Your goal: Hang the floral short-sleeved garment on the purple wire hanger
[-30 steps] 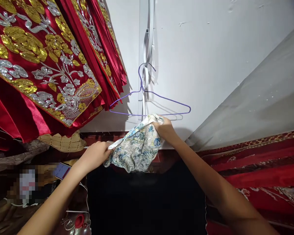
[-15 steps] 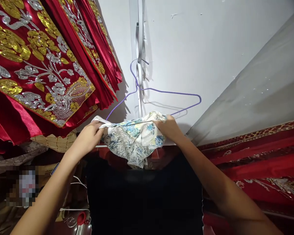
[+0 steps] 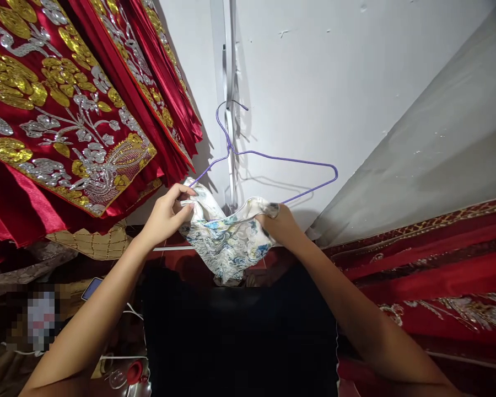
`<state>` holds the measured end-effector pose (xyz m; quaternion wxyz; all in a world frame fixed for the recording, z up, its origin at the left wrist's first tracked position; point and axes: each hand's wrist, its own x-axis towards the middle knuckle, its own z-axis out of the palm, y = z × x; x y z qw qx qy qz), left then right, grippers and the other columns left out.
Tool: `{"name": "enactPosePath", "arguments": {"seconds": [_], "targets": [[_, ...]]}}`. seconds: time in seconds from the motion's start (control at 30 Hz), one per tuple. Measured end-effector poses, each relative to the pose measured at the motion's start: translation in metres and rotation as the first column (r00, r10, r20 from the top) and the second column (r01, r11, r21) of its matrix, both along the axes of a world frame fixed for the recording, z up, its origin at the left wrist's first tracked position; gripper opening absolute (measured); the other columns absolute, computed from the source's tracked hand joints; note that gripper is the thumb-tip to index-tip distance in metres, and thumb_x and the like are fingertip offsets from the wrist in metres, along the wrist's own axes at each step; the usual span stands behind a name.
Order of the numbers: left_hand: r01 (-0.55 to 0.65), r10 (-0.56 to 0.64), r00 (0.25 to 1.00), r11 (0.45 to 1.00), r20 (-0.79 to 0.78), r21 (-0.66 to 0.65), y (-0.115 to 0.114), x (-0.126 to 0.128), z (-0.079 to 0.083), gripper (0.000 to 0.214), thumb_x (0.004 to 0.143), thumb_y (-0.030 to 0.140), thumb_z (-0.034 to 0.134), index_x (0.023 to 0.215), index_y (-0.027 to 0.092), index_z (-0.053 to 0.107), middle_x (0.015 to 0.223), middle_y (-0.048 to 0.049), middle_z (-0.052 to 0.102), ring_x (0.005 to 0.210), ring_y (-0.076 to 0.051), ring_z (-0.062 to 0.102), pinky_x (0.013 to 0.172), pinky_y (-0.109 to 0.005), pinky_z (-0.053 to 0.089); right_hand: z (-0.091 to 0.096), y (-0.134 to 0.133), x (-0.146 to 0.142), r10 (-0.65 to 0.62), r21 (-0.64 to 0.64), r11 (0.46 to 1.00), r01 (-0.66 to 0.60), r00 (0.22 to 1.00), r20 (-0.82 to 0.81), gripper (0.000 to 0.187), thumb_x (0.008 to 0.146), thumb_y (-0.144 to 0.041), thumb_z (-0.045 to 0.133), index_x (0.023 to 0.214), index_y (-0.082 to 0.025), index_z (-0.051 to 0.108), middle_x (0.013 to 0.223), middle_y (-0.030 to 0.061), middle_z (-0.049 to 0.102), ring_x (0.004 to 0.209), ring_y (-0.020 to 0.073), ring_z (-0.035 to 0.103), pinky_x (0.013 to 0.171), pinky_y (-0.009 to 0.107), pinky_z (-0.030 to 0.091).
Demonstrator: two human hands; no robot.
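A purple wire hanger hangs by its hook from a grey rail on the white wall. Just below it I hold a small white garment printed with blue and yellow flowers. My left hand pinches the garment's left edge up near the hanger's left arm. My right hand grips the garment's right edge under the hanger's lower wire. The cloth sags between the two hands.
Red satin costumes with gold and silver embroidery hang at the upper left. More red embroidered cloth lies at the right, under a grey slanted panel. A phone and white cables lie at the lower left.
My left hand has risen from below up to the hanger's left arm, lifting the garment's edge. The hanger has swung and tilted. The right hand stays under the lower wire.
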<state>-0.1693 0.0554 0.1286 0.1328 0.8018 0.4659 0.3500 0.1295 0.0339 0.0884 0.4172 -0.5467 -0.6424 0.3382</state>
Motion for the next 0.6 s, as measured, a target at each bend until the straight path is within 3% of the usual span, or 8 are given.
{"name": "enactPosePath", "arguments": {"seconds": [0.07, 0.13, 0.17, 0.23, 0.3, 0.37, 0.5, 0.6], "targets": [[0.010, -0.010, 0.999, 1.000, 0.048, 0.011, 0.003, 0.008, 0.004, 0.042, 0.089, 0.024, 0.050, 0.130, 0.019, 0.047, 0.108, -0.0052, 0.067, 0.092, -0.018, 0.063, 0.085, -0.027, 0.046, 0.004, -0.007, 0.002, 0.106, 0.001, 0.994, -0.106, 0.994, 0.017, 0.019, 0.076, -0.025, 0.053, 0.062, -0.022, 0.041, 0.053, -0.0044, 0.037, 0.052, 0.0117, 0.035, 0.051, 0.027, 0.029], [0.005, -0.007, 0.999, 0.999, 0.044, 0.031, 0.004, 0.011, 0.007, 0.044, 0.089, 0.020, 0.046, 0.133, 0.019, 0.046, 0.105, -0.0042, 0.067, 0.092, -0.017, 0.062, 0.085, -0.026, 0.045, 0.011, -0.014, 0.008, 0.165, 0.040, 0.985, -0.167, 0.986, 0.038, 0.005, 0.079, -0.022, 0.051, 0.075, -0.021, 0.055, 0.059, -0.0033, 0.048, 0.055, 0.0135, 0.043, 0.055, 0.027, 0.035], [-0.010, 0.009, 1.000, 0.999, 0.025, 0.038, 0.004, 0.010, 0.008, 0.040, 0.088, 0.019, 0.044, 0.128, 0.019, 0.050, 0.099, -0.0028, 0.066, 0.087, -0.016, 0.062, 0.081, -0.025, 0.045, 0.014, -0.016, 0.013, 0.138, 0.069, 0.988, -0.141, 0.989, 0.045, 0.010, 0.079, -0.022, 0.053, 0.086, -0.021, 0.060, 0.062, -0.0024, 0.053, 0.057, 0.0146, 0.047, 0.057, 0.028, 0.038], [-0.056, 0.058, 0.998, 0.996, -0.025, 0.067, 0.004, 0.008, 0.012, 0.028, 0.087, 0.017, 0.043, 0.110, 0.019, 0.059, 0.085, 0.0005, 0.061, 0.072, -0.014, 0.055, 0.072, -0.024, 0.042, 0.020, -0.018, 0.027, -0.039, 0.143, 0.989, 0.036, 0.999, 0.022, 0.034, 0.079, -0.025, 0.058, 0.113, -0.021, 0.062, 0.069, -0.0005, 0.060, 0.058, 0.0160, 0.051, 0.058, 0.030, 0.041], [-0.090, 0.097, 0.993, 0.990, -0.061, 0.108, 0.003, 0.006, 0.017, 0.019, 0.084, 0.015, 0.043, 0.095, 0.019, 0.059, 0.075, 0.0027, 0.054, 0.063, -0.012, 0.046, 0.066, -0.024, 0.039, 0.023, -0.015, 0.043, -0.243, 0.193, 0.949, 0.251, 0.968, -0.063, 0.062, 0.076, -0.026, 0.064, 0.137, -0.022, 0.050, 0.073, 0.0002, 0.064, 0.056, 0.0159, 0.051, 0.055, 0.030, 0.041], [-0.091, 0.104, 0.991, 0.986, -0.087, 0.140, 0.002, 0.007, 0.021, 0.016, 0.081, 0.014, 0.043, 0.088, 0.020, 0.056, 0.070, 0.0032, 0.049, 0.061, -0.012, 0.042, 0.064, -0.024, 0.037, 0.024, -0.006, 0.060, -0.319, 0.174, 0.924, 0.341, 0.937, -0.141, 0.081, 0.073, -0.025, 0.067, 0.149, -0.023, 0.038, 0.077, 0.0007, 0.066, 0.055, 0.0154, 0.052, 0.053, 0.029, 0.041], [-0.066, 0.082, 0.993, 0.982, -0.088, 0.177, 0.003, 0.010, 0.023, 0.011, 0.080, 0.014, 0.043, 0.083, 0.020, 0.053, 0.074, 0.0010, 0.053, 0.067, -0.015, 0.047, 0.068, -0.026, 0.039, 0.023, 0.016, 0.082, -0.206, 0.076, 0.973, 0.219, 0.967, -0.149, 0.061, 0.067, -0.022, 0.070, 0.126, -0.016, 0.062, 0.080, 0.0041, 0.069, 0.060, 0.0155, 0.056, 0.054, 0.028, 0.043], [-0.081, 0.096, 0.993, 0.975, -0.064, 0.206, 0.005, 0.010, 0.022, 0.012, 0.080, 0.015, 0.043, 0.081, 0.021, 0.053, 0.079, -0.0013, 0.056, 0.073, -0.017, 0.051, 0.073, -0.028, 0.041, 0.023, 0.024, 0.085, -0.298, 0.126, 0.942, 0.311, 0.948, -0.110, 0.052, 0.065, -0.022, 0.069, 0.116, -0.016, 0.064, 0.072, 0.0022, 0.067, 0.053, 0.0130, 0.050, 0.050, 0.026, 0.038]]}}
